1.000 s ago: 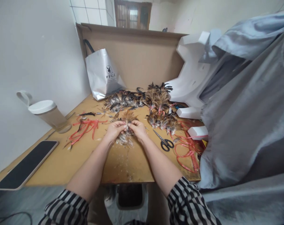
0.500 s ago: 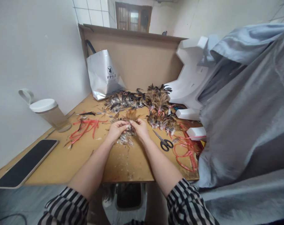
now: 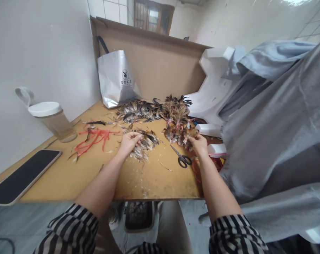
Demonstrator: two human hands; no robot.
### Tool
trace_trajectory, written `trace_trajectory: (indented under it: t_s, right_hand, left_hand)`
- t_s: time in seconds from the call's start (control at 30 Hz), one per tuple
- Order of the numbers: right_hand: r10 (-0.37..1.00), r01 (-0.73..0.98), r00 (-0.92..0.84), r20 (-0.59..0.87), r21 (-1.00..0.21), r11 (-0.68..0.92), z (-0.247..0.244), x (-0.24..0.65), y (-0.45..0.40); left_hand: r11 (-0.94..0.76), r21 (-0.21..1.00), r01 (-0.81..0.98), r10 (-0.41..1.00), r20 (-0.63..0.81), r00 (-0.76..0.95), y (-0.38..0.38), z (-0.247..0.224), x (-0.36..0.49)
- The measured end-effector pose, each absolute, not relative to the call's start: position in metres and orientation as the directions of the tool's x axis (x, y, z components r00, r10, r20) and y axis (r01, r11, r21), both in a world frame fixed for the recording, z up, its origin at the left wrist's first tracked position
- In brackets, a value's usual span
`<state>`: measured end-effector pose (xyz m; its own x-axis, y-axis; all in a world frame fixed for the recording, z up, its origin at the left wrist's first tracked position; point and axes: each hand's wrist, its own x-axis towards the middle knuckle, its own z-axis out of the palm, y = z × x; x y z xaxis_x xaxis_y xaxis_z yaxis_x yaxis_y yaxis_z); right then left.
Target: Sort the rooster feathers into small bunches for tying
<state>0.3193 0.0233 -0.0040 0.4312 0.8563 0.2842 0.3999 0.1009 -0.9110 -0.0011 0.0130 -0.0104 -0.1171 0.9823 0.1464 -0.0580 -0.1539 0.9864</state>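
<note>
My left hand (image 3: 130, 144) is closed in a pinch at the left edge of a loose pile of brown, black and white feathers (image 3: 146, 144). Its fingertips touch the feathers, which partly hide them. On the right, my right hand (image 3: 199, 144) pinches a small brown feather bundle (image 3: 192, 133) at the end of a row of tied feather bundles (image 3: 176, 135). Black-handled scissors (image 3: 183, 160) lie on the table between the pile and my right hand, with their blades pointing away to the left.
Red plastic ties (image 3: 95, 137) lie at left, near a lidded cup (image 3: 53, 120) and a phone (image 3: 25, 176). More feathers (image 3: 139, 111) lie before a silver bag (image 3: 116, 79). White foam (image 3: 213, 84) and grey cloth (image 3: 268, 141) border the right side. A bin (image 3: 139, 215) stands below the table edge.
My right hand has moved from the middle, beside my left hand, to the feather bundles on the right. My left hand stays by the loose pile. The view has shifted slightly.
</note>
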Motion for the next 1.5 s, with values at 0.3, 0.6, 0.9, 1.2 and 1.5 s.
trace_trajectory:
  t_s: [0.3, 0.6, 0.9, 1.2, 1.5]
  right_hand:
    - [0.871, 0.713, 0.417, 0.262, -0.689, -0.134, -0.022, 0.321, 0.027]
    - [0.719, 0.697, 0.512, 0.47, -0.716, -0.029, -0.004, 0.324, 0.02]
    - [0.576, 0.623, 0.332, 0.747, -0.632, 0.461, 0.06, 0.257, -0.01]
    - [0.92, 0.505, -0.074, 0.384, -0.781, 0.367, 0.015, 0.169, 0.03]
    - [0.944, 0.68, 0.029, 0.327, -0.698, 0.222, -0.023, 0.196, 0.052]
  left_hand:
    - [-0.163, 0.984, -0.078, 0.978, 0.151, -0.142, 0.011, -0.006, -0.005]
    - [-0.203, 0.973, -0.108, 0.962, 0.177, -0.209, 0.014, -0.001, -0.011]
    - [-0.227, 0.96, -0.164, 0.935, 0.168, -0.313, 0.016, 0.004, -0.021]
    - [-0.235, 0.96, -0.153, 0.931, 0.177, -0.32, 0.017, 0.002, -0.022]
    - [-0.191, 0.968, -0.161, 0.957, 0.147, -0.251, 0.013, 0.003, -0.015]
